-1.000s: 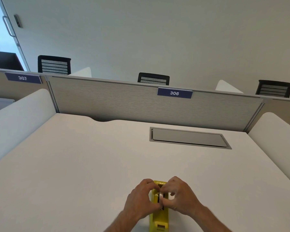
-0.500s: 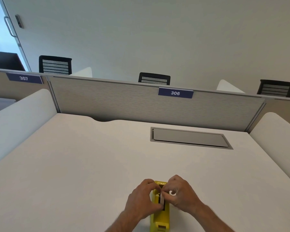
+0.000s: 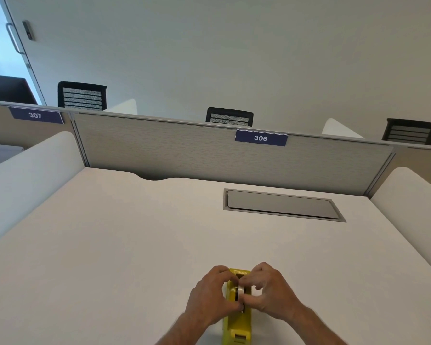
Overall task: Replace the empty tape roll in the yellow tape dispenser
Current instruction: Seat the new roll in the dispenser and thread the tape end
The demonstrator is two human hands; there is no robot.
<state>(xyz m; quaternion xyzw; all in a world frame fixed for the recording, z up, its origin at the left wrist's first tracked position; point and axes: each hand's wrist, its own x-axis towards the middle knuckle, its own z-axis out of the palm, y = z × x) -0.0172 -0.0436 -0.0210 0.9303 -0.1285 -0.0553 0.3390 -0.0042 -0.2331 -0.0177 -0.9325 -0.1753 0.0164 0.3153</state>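
Note:
The yellow tape dispenser (image 3: 237, 327) stands on the white desk (image 3: 125, 245) near its front edge, cutter end toward me. A pale tape roll (image 3: 240, 292) sits on edge in the dispenser's slot, only its top rim showing. My left hand (image 3: 209, 297) curls around the left side of the dispenser, fingertips pinching the roll. My right hand (image 3: 269, 292) mirrors it on the right side, thumb and fingers closed on the roll. Both hands hide the middle of the dispenser.
A grey flip-lid cable hatch (image 3: 281, 205) is set into the desk at the back right. A grey partition (image 3: 184, 150) with the label 306 (image 3: 260, 138) closes the back, and white side screens (image 3: 28, 168) flank the desk. Black chair backs (image 3: 229, 117) rise behind.
Both hands stay on the roll at the dispenser. The roll sits a little lower in the slot, and the fingers have shifted slightly around it.

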